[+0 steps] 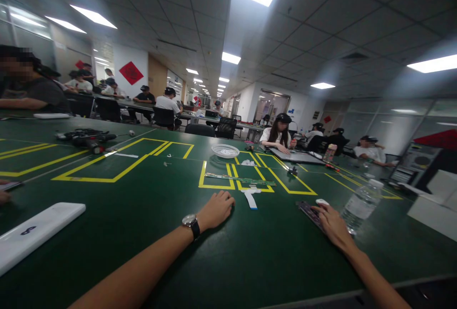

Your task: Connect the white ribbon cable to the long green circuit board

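Observation:
My left hand, with a watch on the wrist, rests palm down on the green table, its fingers loosely bent and nothing visible in them. Just beyond it lies a long, narrow green circuit board across yellow tape outlines. A white flat ribbon cable with a blue end extends from near the board towards me. On the right, my right hand reaches over a dark phone lying on the table. Its fingers are stretched out and touch the phone. A small white object sits beside those fingertips.
A water bottle stands close to my right hand. Past the board is a white basket. At left lie a white case marked 8 and dark tools with cables. Across the table a person sits at a laptop.

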The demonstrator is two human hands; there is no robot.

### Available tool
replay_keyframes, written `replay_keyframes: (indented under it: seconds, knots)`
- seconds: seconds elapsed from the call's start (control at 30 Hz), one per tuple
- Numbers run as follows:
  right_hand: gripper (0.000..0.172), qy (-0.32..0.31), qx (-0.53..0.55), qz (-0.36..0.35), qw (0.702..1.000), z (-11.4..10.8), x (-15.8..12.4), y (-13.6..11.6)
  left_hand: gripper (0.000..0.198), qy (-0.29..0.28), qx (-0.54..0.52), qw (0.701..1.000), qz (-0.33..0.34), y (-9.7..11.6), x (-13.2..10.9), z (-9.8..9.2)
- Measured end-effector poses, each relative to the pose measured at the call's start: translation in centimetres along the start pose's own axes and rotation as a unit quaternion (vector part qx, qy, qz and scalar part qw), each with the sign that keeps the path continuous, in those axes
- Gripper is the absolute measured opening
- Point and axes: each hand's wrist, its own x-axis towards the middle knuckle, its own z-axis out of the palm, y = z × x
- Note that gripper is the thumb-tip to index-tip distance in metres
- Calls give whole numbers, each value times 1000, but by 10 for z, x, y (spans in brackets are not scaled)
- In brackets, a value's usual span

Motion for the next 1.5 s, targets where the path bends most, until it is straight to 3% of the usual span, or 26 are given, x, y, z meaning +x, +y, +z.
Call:
replay_keyframes:
  seconds: [0.17,0.33,0.57,1.1,1.23,1.5]
  knots:
    - [46,-10,-9,8,1000,-3,0,-5,23,6,4,1000,4,-1,1,3]
    - [44,46,9,34,998,-9,-4,-4,22,4,15,1000,6,0,0,2]
    - [39,77,33,87,993,-18,-11,-5,23,4,16,1000,8,0,0,0]
    - [41,33,12,86,996,-19,-12,-4,21,14,1,1000,15,-3,-1,3]
    - [46,37,35,78,996,-11,-7,1,21,20,7,1000,18,-5,0,6]
    - [57,-15,32,47,998,10,-2,15,25,22,20,999,18,-4,0,6]
